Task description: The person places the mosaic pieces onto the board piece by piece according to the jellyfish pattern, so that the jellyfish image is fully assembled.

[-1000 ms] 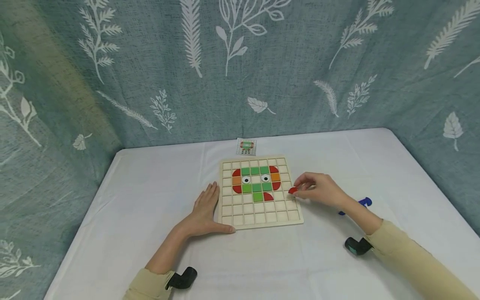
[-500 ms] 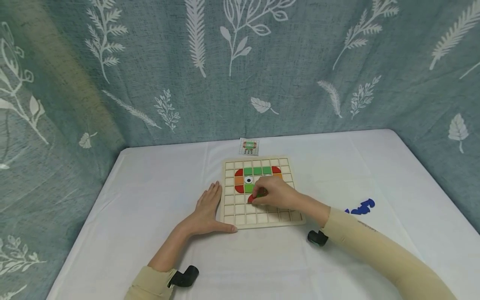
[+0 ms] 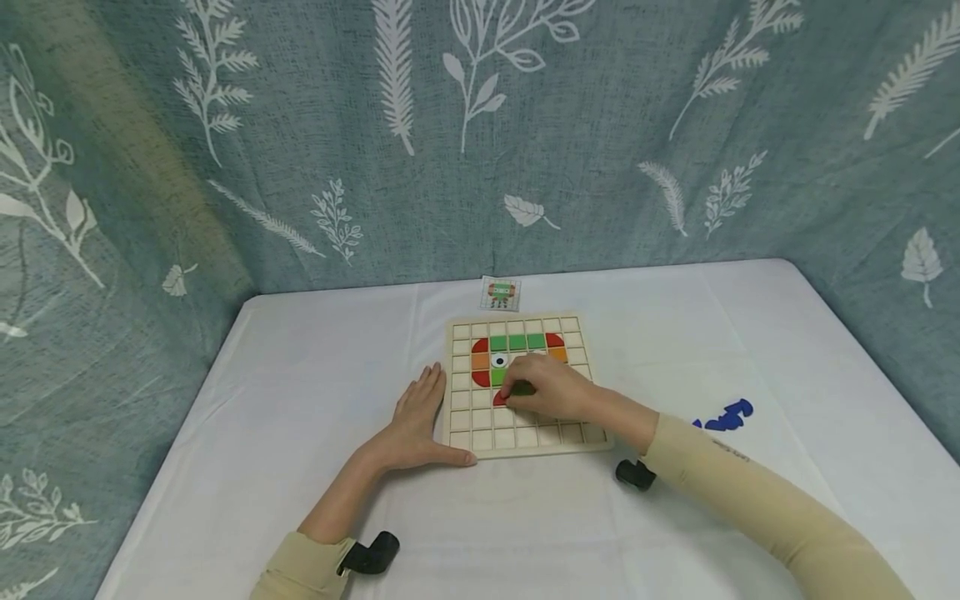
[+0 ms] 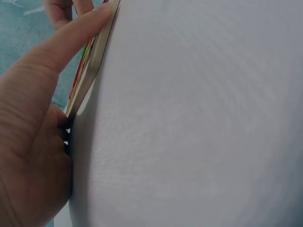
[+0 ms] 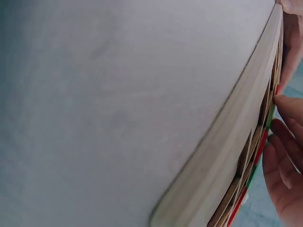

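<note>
A wooden grid board lies on the table, with green, red and orange pieces and a round eye piece set in its upper squares. My left hand rests against it, fingers straight along the left edge and thumb along the front edge. Over the board's middle, my right hand pinches a red rounded piece between thumb and fingertips, at a square below the green ones. That hand hides the right part of the pattern. In the right wrist view, the right fingers are right at the board's top face.
A small picture card with a similar figure lies behind the board. Several blue pieces lie in a cluster to the right, beyond the right forearm. A patterned blue-green cloth hangs behind the white-covered table.
My right hand has moved left from beside the board's right edge to its middle, carrying the red piece, and has hardly shifted in the last half second. The left hand stays at the board.
</note>
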